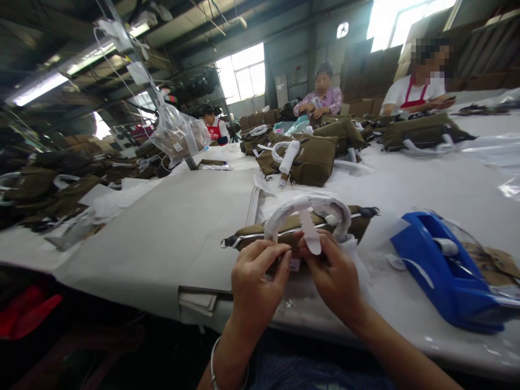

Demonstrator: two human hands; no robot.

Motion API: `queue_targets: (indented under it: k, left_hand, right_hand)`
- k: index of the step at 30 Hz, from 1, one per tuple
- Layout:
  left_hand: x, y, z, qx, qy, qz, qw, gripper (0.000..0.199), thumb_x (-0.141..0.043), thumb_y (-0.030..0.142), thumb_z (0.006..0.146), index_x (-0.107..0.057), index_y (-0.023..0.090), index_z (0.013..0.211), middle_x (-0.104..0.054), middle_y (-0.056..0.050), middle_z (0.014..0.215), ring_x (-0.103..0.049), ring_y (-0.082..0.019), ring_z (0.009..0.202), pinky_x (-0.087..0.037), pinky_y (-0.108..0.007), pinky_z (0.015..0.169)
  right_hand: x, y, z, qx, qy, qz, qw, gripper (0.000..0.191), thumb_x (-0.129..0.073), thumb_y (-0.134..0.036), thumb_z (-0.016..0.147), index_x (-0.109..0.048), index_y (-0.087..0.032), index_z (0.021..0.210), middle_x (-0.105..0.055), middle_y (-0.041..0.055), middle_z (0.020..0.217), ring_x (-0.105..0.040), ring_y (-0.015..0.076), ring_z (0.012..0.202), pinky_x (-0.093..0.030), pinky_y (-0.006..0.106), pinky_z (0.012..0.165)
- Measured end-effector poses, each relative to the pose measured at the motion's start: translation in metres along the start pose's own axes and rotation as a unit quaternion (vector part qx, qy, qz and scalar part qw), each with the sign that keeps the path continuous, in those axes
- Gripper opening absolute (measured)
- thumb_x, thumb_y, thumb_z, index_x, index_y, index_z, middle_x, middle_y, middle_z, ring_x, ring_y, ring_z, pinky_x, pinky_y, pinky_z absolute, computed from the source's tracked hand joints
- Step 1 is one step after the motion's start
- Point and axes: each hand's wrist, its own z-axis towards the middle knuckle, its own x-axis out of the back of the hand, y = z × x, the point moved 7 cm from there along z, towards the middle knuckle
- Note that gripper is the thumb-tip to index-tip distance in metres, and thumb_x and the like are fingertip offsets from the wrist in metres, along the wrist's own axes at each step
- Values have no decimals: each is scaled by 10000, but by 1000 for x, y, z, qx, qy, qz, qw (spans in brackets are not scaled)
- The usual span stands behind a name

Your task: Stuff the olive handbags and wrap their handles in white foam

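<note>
An olive bag (249, 236) with a silver zipper lies in front of me, its handles (337, 203) wrapped in white. At its near side my left hand (260, 273) is closed, thumb and forefinger pinched together; what is between them is too small to make out. My right hand (333, 271) is closed close beside it, fingers bent at the bag's front, their tips partly hidden. A white notched strip (311, 233) hangs from the handles over the right fingers. Below the fingertips a small white tag (294, 265) shows between both hands.
A blue tape dispenser (442, 271) stands at the right. More olive bags (317, 160) lie beyond, with others piled at the left. A clear plastic bag (179, 132) hangs from a pole. Several people sit across the white table (162, 227).
</note>
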Motion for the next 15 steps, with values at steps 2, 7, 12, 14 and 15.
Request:
queue_targets:
  k: [2,7,12,14,15]
  left_hand:
    - [1,0,-1,3,17,-17,1000,102,-678,199,933,-751,231,999,-737,-35,939,-690,-186,884,-553,-314,815]
    - [-5,-5,-2,11,1,-25,1000,97,-682,195,935,-753,229,991,-728,-33,925,-685,-182,865,-550,-301,794]
    - [-4,-8,-4,10,-9,-12,1000,106,-680,183,932,-753,224,998,-723,-27,913,-677,-184,854,-545,-309,785]
    - [-2,-8,-4,12,-1,-16,1000,104,-683,181,932,-754,223,996,-727,-25,919,-680,-183,870,-544,-311,801]
    - [-1,-7,-4,14,5,-19,1000,101,-684,179,932,-754,222,990,-729,-23,920,-681,-182,874,-543,-312,809]
  right_hand:
    - [0,-8,0,38,-7,-18,999,91,-586,-174,973,-634,-250,965,-684,35,1053,-628,210,1046,-501,337,960]
    - [-7,-3,0,-37,-16,83,996,75,-603,-226,982,-638,-243,918,-700,22,1023,-659,184,975,-529,305,922]
    - [-18,14,0,-142,-26,217,965,93,-662,-317,951,-698,-232,941,-717,12,929,-681,158,863,-571,236,770]
    - [-18,18,1,-163,-17,236,958,91,-701,-317,925,-715,-231,898,-719,3,895,-677,143,837,-571,218,765]
    - [-18,20,1,-172,-8,246,954,82,-723,-312,908,-721,-234,884,-724,-4,879,-680,136,827,-573,212,768]
